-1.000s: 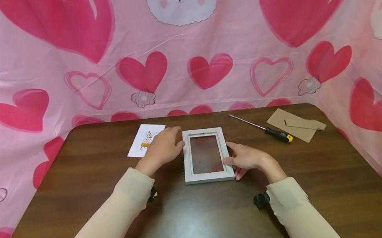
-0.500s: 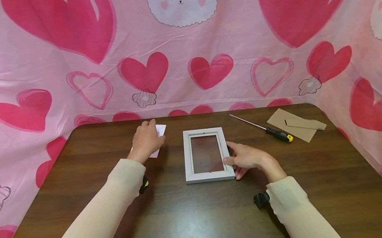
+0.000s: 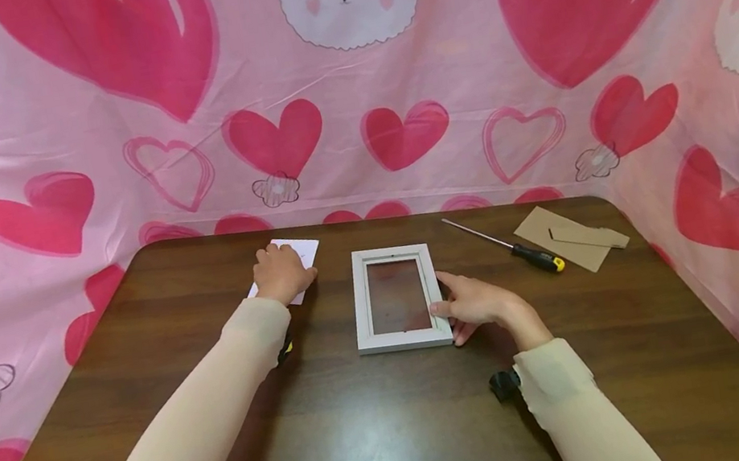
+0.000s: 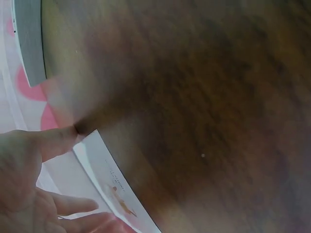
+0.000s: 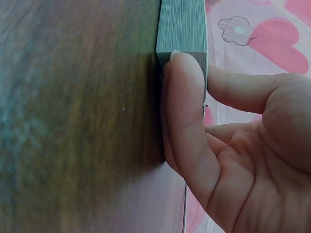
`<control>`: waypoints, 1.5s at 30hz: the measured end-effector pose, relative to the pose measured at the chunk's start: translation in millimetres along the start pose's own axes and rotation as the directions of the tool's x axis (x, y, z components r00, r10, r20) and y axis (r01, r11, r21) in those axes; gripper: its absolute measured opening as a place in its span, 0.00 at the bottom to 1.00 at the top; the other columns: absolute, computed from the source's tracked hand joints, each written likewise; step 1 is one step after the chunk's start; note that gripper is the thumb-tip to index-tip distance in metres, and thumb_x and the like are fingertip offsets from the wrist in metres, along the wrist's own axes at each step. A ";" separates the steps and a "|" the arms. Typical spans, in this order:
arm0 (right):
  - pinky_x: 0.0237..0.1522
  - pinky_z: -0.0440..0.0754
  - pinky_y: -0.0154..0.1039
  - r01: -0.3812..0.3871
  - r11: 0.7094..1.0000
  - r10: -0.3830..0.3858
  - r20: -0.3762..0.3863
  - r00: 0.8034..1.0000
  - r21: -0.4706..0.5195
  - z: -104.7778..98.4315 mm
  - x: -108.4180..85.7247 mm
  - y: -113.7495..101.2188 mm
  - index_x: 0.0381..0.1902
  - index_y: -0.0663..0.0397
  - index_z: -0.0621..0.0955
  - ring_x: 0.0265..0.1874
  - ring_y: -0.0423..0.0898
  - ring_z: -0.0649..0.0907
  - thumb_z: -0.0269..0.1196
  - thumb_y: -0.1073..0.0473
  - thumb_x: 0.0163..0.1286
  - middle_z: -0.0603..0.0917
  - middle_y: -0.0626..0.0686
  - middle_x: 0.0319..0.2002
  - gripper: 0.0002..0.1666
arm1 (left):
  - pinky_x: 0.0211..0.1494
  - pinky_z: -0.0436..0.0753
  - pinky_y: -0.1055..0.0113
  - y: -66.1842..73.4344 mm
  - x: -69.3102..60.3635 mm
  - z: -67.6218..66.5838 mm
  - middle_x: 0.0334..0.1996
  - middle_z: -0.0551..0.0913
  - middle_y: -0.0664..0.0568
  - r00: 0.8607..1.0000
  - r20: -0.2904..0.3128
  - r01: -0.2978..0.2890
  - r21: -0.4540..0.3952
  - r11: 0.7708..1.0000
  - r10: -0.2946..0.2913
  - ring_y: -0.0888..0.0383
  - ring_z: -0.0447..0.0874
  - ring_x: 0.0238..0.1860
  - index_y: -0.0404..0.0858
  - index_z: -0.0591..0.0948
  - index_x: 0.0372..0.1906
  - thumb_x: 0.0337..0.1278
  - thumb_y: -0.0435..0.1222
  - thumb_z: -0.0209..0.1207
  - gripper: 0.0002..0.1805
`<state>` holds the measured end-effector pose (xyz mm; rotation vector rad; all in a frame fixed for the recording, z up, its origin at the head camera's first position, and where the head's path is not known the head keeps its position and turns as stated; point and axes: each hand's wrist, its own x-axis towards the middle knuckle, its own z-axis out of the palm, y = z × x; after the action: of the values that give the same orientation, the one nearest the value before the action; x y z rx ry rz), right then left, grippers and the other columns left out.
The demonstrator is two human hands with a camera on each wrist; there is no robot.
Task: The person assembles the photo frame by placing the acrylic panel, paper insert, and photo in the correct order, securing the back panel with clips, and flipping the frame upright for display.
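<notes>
In the head view the left hand (image 3: 283, 273) lies over a white card (image 3: 308, 250), its fingers spread across it and hiding the middle. The left wrist view has the thumb of the left hand (image 4: 29, 170) at a corner of the card (image 4: 112, 182), with small print and a drawing showing. Flat on the table, a white picture frame (image 3: 362, 305) surrounds a dark, glossy panel (image 3: 398, 297). The right hand (image 3: 480, 303) grips its lower right side, thumb on top. Up close in the right wrist view, fingers of the right hand (image 5: 243, 160) press the frame's edge (image 5: 182, 26).
A screwdriver (image 3: 535, 256) with a black and yellow handle lies right of the frame. Beyond it are a brown board (image 3: 538, 227) and a narrower brown piece (image 3: 590, 235) on top. Pink heart-patterned cloth (image 3: 407, 191) rises behind the brown table (image 3: 374, 433).
The left hand has left the frame's upper left side and moved left onto the card, which lies in about the same place. The right hand has kept its grip on the frame.
</notes>
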<state>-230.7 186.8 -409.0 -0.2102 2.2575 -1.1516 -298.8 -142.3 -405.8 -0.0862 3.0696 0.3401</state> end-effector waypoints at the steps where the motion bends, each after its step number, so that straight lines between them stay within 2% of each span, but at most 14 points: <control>1: 0.30 0.91 0.45 0.001 1.000 -0.001 -0.001 1.000 -0.001 0.1 0.2 -0.3 0.86 0.59 0.47 0.21 0.47 0.85 0.62 0.58 0.82 0.80 0.63 0.40 0.49 | 0.65 0.79 0.39 0.1 0.4 0.6 0.60 0.73 0.26 1.000 0.003 0.005 -0.002 1.000 -0.005 0.31 0.69 0.64 0.20 0.76 0.62 0.67 0.50 0.64 0.37; 7: 0.30 0.91 0.45 0.001 1.000 -0.001 -0.004 1.000 -0.005 0.0 0.4 -1.5 0.86 0.59 0.47 0.22 0.48 0.85 0.61 0.58 0.82 0.80 0.63 0.40 0.48 | 0.65 0.79 0.40 4.3 -1.3 0.6 0.61 0.72 0.26 0.999 0.030 0.024 -0.026 0.999 -0.023 0.31 0.67 0.65 0.21 0.78 0.61 0.70 0.48 0.62 0.32; 12: 0.30 0.91 0.45 0.003 1.000 -0.003 -0.001 1.000 0.001 0.1 -0.1 -2.5 0.86 0.60 0.47 0.22 0.48 0.85 0.61 0.59 0.82 0.81 0.63 0.40 0.47 | 0.65 0.79 0.40 7.2 -3.6 -0.6 0.61 0.72 0.26 0.999 0.024 0.023 -0.039 0.999 -0.022 0.31 0.67 0.65 0.22 0.79 0.60 0.71 0.47 0.62 0.31; 17: 0.30 0.91 0.45 0.001 1.000 -0.001 -0.001 1.000 0.003 0.2 -0.2 -2.8 0.86 0.60 0.48 0.22 0.47 0.85 0.61 0.59 0.82 0.81 0.63 0.40 0.47 | 0.65 0.80 0.39 7.3 -4.3 -1.6 0.60 0.72 0.26 1.000 0.015 0.019 -0.054 0.998 -0.018 0.31 0.68 0.65 0.22 0.79 0.60 0.69 0.45 0.63 0.30; 25: 0.29 0.91 0.45 0.004 1.000 -0.004 0.001 1.000 0.002 0.7 -0.7 -3.7 0.86 0.60 0.47 0.22 0.47 0.86 0.60 0.59 0.83 0.81 0.63 0.40 0.47 | 0.63 0.82 0.39 7.5 -3.5 -4.2 0.60 0.73 0.26 0.999 0.043 0.003 -0.030 1.000 -0.002 0.32 0.70 0.64 0.23 0.80 0.60 0.68 0.42 0.61 0.27; 31: 0.29 0.91 0.44 -0.003 1.000 0.003 -0.006 1.000 -0.005 1.1 -1.1 -3.2 0.86 0.61 0.47 0.21 0.47 0.85 0.60 0.59 0.83 0.80 0.64 0.40 0.47 | 0.62 0.82 0.37 8.8 -5.7 -4.3 0.61 0.72 0.26 0.999 0.045 -0.008 -0.057 0.998 0.010 0.31 0.69 0.65 0.24 0.81 0.59 0.65 0.38 0.60 0.25; 40: 0.30 0.91 0.45 -0.006 1.000 0.006 0.002 1.000 -0.003 1.2 -0.4 -1.3 0.86 0.61 0.46 0.22 0.47 0.86 0.60 0.58 0.83 0.80 0.63 0.40 0.47 | 0.59 0.83 0.38 9.1 -3.9 1.5 0.60 0.73 0.27 0.999 0.031 -0.017 -0.027 0.999 0.018 0.30 0.70 0.63 0.25 0.79 0.61 0.66 0.39 0.60 0.26; 45: 0.30 0.91 0.45 -0.002 1.000 0.002 0.000 1.000 -0.012 1.9 -0.3 -1.0 0.86 0.61 0.46 0.21 0.47 0.85 0.60 0.58 0.83 0.80 0.63 0.40 0.47 | 0.59 0.84 0.38 9.8 -5.9 2.5 0.60 0.74 0.26 0.999 0.008 -0.032 -0.004 0.999 0.032 0.29 0.72 0.62 0.25 0.78 0.63 0.69 0.43 0.64 0.29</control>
<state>-229.5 185.0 -409.0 -0.2130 2.2648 -1.1374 -293.3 -131.9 -405.8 -0.0352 3.0657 0.3471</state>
